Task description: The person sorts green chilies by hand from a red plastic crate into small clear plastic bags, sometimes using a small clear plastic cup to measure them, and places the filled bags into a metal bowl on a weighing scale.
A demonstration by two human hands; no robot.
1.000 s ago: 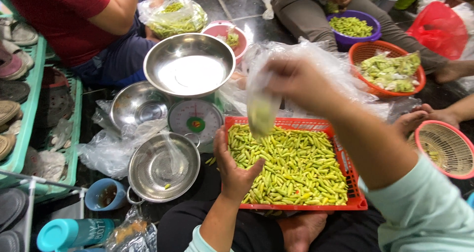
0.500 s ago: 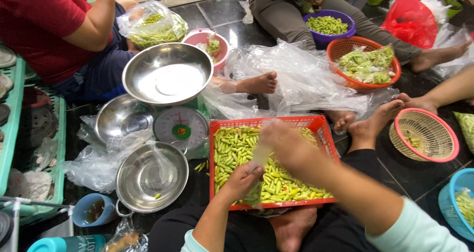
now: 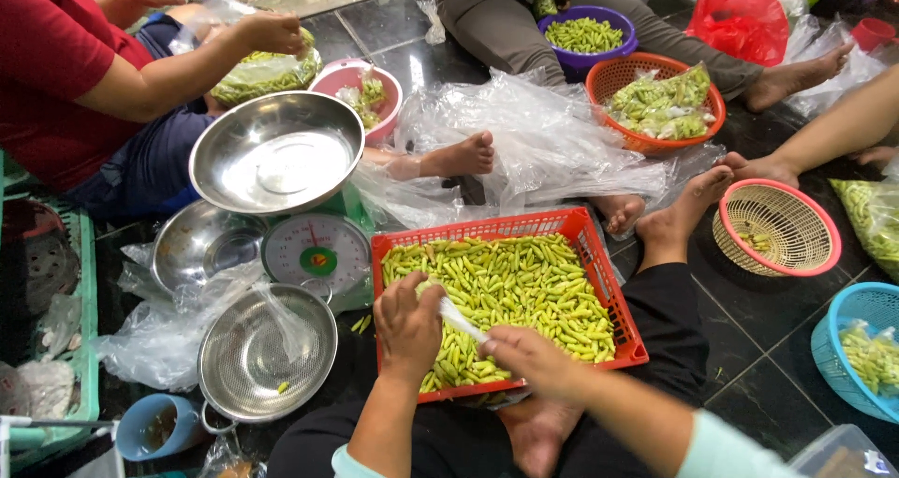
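While the head view looks straight down, the left hand (image 3: 409,326) sits at the near-left corner of the red crate (image 3: 599,270), fingers curled shut over the mouth end of a thin clear bag (image 3: 453,315). The right hand (image 3: 526,355) lies just right of it and a little nearer the body, and its grip is pinched closed on the other end of the same bag. So the bag is stretched between the two hands, over the heap of green chillies (image 3: 510,286) in the crate. Its long axis runs from upper left to lower right, from the left hand's fingers down toward the right hand's fingertips. Both hands touch it; neither is nearer than the other. Whether any chillies are inside the bag, I cannot tell.

The chillies themselves lie every which way, though many point roughly across the crate. They lie directly under and beyond both hands, toward the far edge.

Left of the crate on the floor stand a dial scale (image 3: 316,254) with a steel pan (image 3: 276,150) on top and a steel colander (image 3: 268,352) just beside the left forearm. Other people sit around with baskets of their own.
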